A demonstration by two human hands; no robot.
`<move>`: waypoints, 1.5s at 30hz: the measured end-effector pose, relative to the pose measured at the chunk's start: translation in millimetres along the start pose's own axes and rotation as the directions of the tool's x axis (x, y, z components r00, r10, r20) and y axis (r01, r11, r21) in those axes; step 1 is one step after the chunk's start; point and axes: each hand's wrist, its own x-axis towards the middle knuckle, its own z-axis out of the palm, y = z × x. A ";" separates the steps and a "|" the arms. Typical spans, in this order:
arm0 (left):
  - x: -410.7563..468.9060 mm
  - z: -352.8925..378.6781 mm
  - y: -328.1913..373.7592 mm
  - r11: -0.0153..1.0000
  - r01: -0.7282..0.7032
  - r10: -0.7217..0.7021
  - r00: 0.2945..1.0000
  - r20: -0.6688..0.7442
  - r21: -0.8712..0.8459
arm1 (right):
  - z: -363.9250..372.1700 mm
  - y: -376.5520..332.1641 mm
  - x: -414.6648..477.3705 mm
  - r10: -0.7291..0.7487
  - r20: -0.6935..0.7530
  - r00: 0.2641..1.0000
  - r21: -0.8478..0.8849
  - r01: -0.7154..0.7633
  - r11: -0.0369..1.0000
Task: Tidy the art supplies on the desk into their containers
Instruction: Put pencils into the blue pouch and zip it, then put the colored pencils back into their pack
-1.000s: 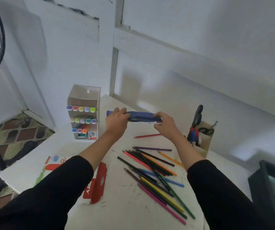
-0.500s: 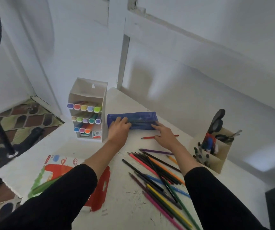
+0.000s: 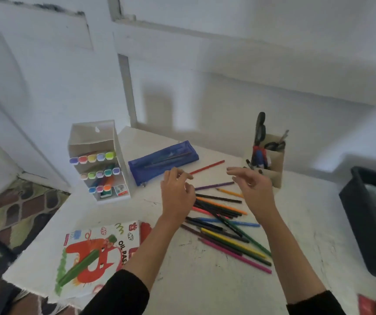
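Both hands hover over the white tabletop (image 3: 205, 283) with fingers loosely curled, and neither holds anything. The left hand (image 3: 176, 193) is just short of the blue mesh pencil case (image 3: 163, 159), which lies flat and apart from it with a few pencils showing through its side. The right hand (image 3: 254, 189) is above the far edge of the loose coloured pencils (image 3: 224, 226) scattered between the forearms. A single red pencil (image 3: 207, 167) lies between the case and the hands. Left of the case stands a white marker rack (image 3: 98, 142) holding three rows of markers. Behind the right hand, a cardboard holder (image 3: 275, 176) contains scissors and pens.
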 end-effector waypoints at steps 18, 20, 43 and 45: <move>-174.3 95.6 194.7 0.891 -0.187 0.445 0.540 0.714 -0.414 | -244.0 57.4 -270.5 0.339 -0.682 0.648 -0.161 -0.585 0.795; -200.0 106.9 217.5 0.914 -0.192 0.405 0.499 0.766 -0.358 | -267.3 63.0 -291.2 0.306 -0.713 0.631 -0.225 -0.619 0.753; -268.4 116.3 325.7 0.865 0.396 -0.125 0.764 0.633 -0.307 | -338.9 107.1 -361.1 0.396 -0.281 0.874 -0.314 -0.474 0.823; -259.6 103.5 332.5 0.884 0.327 -0.069 0.799 0.597 -0.335 | -344.8 97.6 -361.9 0.373 -0.289 0.881 -0.270 -0.449 0.852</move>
